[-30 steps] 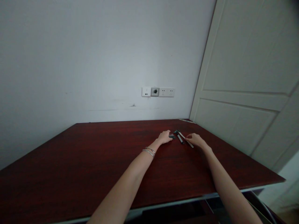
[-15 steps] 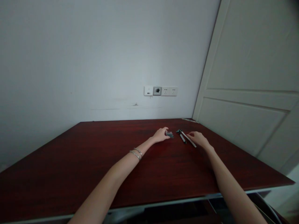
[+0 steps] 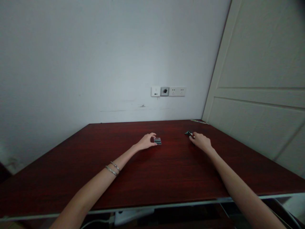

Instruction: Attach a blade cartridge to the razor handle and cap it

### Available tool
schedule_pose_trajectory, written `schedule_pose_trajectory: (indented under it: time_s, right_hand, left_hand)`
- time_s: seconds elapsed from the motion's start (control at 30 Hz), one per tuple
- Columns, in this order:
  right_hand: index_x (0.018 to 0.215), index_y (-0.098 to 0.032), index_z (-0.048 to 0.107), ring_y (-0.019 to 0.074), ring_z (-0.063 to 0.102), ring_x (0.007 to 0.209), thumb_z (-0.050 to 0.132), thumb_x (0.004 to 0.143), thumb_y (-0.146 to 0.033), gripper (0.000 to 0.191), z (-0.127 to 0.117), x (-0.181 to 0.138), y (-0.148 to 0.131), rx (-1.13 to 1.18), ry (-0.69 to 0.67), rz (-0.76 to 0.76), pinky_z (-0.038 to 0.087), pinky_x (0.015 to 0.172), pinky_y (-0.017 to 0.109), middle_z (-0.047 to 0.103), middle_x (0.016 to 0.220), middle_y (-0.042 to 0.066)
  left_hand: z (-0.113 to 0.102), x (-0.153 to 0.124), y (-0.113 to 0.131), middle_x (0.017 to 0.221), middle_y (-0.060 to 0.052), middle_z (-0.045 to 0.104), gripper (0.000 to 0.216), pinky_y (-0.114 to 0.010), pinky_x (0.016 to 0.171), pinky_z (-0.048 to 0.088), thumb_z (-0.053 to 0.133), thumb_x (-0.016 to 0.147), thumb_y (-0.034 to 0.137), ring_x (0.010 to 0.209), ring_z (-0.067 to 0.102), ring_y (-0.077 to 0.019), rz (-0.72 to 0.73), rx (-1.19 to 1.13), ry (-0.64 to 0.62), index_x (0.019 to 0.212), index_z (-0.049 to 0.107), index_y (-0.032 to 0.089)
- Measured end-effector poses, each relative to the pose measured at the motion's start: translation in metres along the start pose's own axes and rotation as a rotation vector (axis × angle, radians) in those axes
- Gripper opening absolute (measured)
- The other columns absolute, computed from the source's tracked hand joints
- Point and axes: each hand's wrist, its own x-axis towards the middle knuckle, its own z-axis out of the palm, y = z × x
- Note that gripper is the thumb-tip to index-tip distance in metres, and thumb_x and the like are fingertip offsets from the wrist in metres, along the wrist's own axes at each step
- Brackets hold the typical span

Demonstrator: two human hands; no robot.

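Observation:
On a dark red wooden table (image 3: 147,178), my left hand (image 3: 146,142) rests with fingers curled on the left edge of a small dark flat pack (image 3: 157,141). Bracelets sit on that forearm. My right hand (image 3: 200,141) lies over a slim dark-headed stick-like tool (image 3: 188,133). Only the tool's dark head shows past my fingers; the rest is hidden under the hand. The two hands are about a hand's width apart.
A white wall rises behind the table with a row of sockets (image 3: 168,91). A pale panelled door (image 3: 259,79) stands along the table's right side. A thin strip (image 3: 199,121) lies at the far right corner. Cables and a white block show under the front edge.
My left hand has slid the small pack to the left, away from the stick-like tools. My right hand has closed over the tools, hiding their handles. The camera has turned a little.

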Motion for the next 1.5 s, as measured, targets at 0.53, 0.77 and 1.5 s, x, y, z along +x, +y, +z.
schedule_pose_trajectory:
  time_s: [0.53,0.77,1.5]
  right_hand:
    - [0.094,-0.017,0.062,0.0326,0.062,0.088,0.043,0.078,-0.051,0.043,0.007,0.004,-0.001,-0.029,-0.089,-0.001,0.047,0.068,0.04,0.064,0.096,0.016]
    - [0.096,-0.014,0.064,0.0329,0.062,0.089,0.043,0.079,-0.042,0.039,0.007,0.0,-0.009,-0.062,-0.1,0.024,0.047,0.07,0.04,0.064,0.098,0.018]
    - [0.09,-0.017,0.067,0.0217,0.061,0.079,0.048,0.08,-0.037,0.03,0.0,-0.009,-0.063,0.187,0.254,-0.253,0.039,0.062,0.026,0.065,0.089,0.01]
  left_hand:
    - [-0.023,-0.03,-0.016,0.108,-0.006,0.063,0.053,-0.03,0.089,0.041,0.068,0.067,0.034,0.1,0.058,-0.0206,-0.003,-0.003,-0.036,0.115,0.052,0.017]
    - [-0.02,-0.033,-0.024,0.111,-0.007,0.062,0.047,-0.03,0.089,0.04,0.068,0.066,0.035,0.101,0.057,-0.0212,-0.034,0.03,-0.057,0.108,0.056,0.017]
    - [-0.034,-0.019,-0.027,0.11,-0.011,0.063,0.038,-0.032,0.092,0.04,0.06,0.073,0.034,0.102,0.058,-0.0208,-0.107,-0.066,0.146,0.104,0.063,0.012]
